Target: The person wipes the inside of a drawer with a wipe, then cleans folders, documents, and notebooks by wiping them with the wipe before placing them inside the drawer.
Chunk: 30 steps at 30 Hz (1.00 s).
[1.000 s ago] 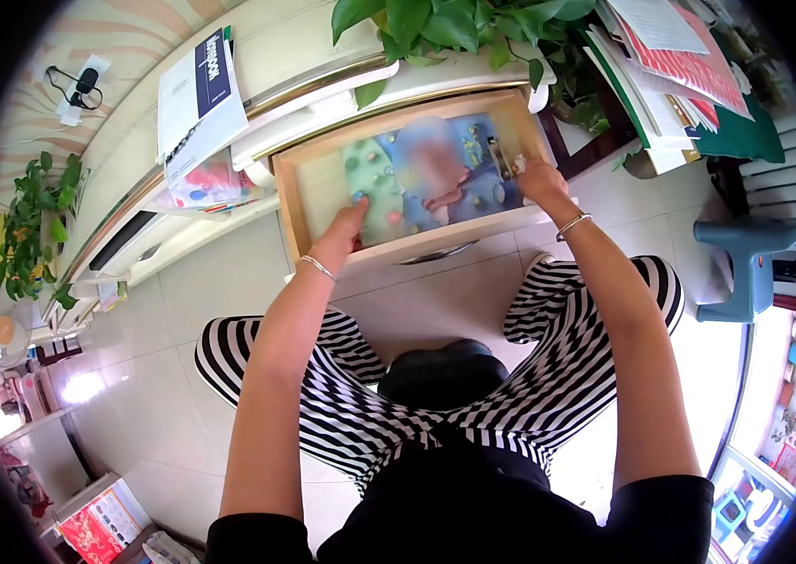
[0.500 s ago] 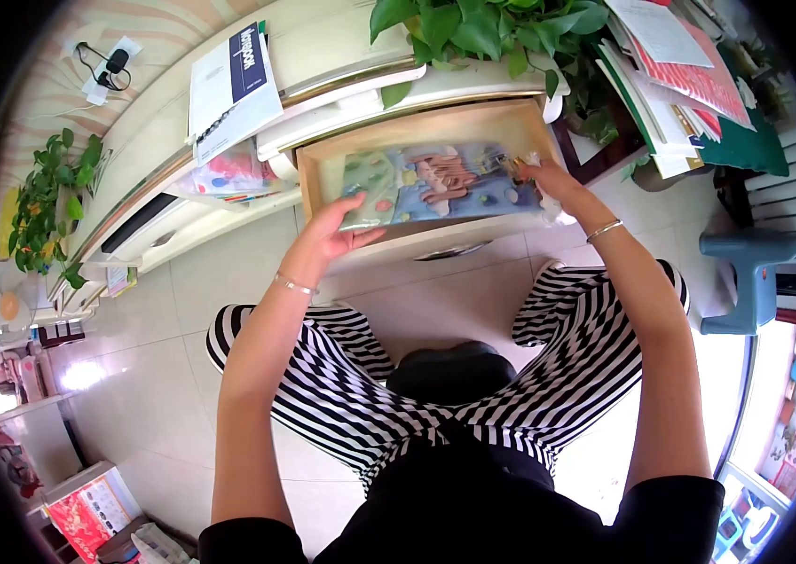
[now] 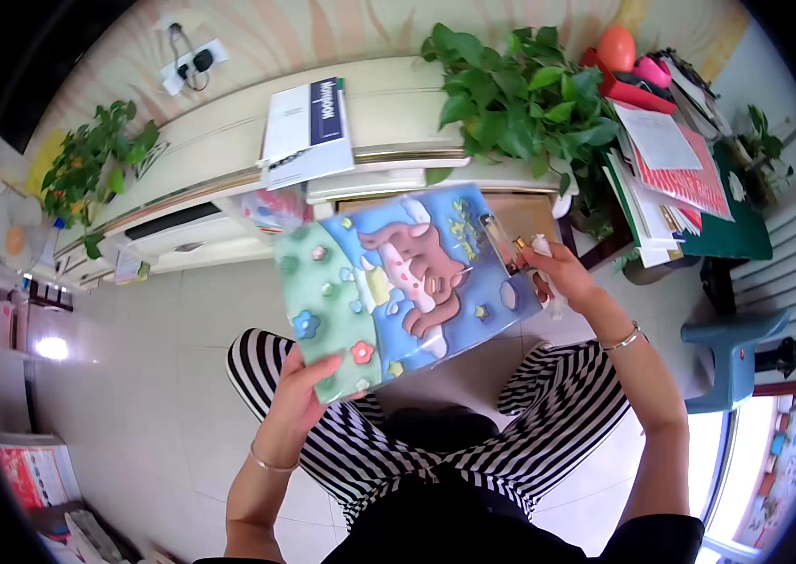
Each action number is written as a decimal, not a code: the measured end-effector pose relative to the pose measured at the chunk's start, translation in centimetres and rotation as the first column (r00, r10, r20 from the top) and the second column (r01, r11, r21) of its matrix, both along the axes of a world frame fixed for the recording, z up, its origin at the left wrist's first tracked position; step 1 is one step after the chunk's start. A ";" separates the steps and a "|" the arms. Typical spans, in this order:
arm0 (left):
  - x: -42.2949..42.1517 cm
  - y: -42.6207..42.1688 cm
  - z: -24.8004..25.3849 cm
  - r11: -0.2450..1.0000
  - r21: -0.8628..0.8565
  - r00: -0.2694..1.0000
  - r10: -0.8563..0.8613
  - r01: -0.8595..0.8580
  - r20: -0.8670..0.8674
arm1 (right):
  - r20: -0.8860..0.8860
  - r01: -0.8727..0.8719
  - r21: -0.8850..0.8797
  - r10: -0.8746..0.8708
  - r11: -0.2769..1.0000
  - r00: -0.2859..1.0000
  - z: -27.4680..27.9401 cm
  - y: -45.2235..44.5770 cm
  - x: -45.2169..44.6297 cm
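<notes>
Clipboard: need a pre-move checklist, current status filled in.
1. Left hand gripping the clipboard at its lower-left corner: ok, thumb on top.
2. Right hand at the end with the clip: ok.
3. Firmness of right-hand grip: cannot tell.
4. Picture side facing the camera: ok.
5. Drawer shut: not ok, open.
6. Gap between clipboard and drawer: cannot tell, they overlap in this view.

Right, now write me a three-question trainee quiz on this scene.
1. Which hand grips the green end of the board?
2. True or false: the notebook lies on top of the cabinet.
3. What colour is the stool? a) red b) blue c) yellow

Key: 1. The left hand. 2. True. 3. b
</notes>
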<state>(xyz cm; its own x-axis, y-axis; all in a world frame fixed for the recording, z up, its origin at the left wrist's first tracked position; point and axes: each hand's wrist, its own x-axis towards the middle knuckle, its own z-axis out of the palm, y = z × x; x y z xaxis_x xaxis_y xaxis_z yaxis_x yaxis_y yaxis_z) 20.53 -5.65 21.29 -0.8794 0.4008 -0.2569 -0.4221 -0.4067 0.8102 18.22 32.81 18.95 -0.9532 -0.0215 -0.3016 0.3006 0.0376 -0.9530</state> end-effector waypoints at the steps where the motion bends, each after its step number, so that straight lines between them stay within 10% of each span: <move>1: 0.8 -0.3 1.4 0.997 0.022 0.994 0.073 -0.072 -0.086 | -0.009 -0.018 0.004 0.018 1.000 1.000 1.4 -0.9 -0.4; 10: -2.2 -8.1 1.8 0.904 0.117 0.849 0.426 -0.411 -0.311 | -0.410 0.276 0.258 -0.154 0.926 0.899 5.5 -10.1 -17.7; 14: -1.6 -9.5 1.3 0.842 0.206 0.797 0.539 -0.498 -0.274 | -0.424 0.367 0.802 0.017 0.471 0.906 3.5 -11.7 -25.3; 22: -1.4 -10.0 -0.3 0.822 0.175 0.766 0.569 -0.542 -0.299 | -0.429 0.371 0.840 0.066 0.395 0.901 3.1 -14.9 -28.0; 28: -1.2 -10.3 0.0 0.877 0.206 0.863 0.470 -0.433 -0.187 | -0.524 0.399 0.758 0.116 0.517 0.844 3.7 -13.7 -26.1; 30: -0.9 -10.0 0.1 0.879 0.217 0.872 0.461 -0.424 -0.162 | -0.384 0.262 0.204 -0.169 0.943 0.908 3.9 -14.5 -22.7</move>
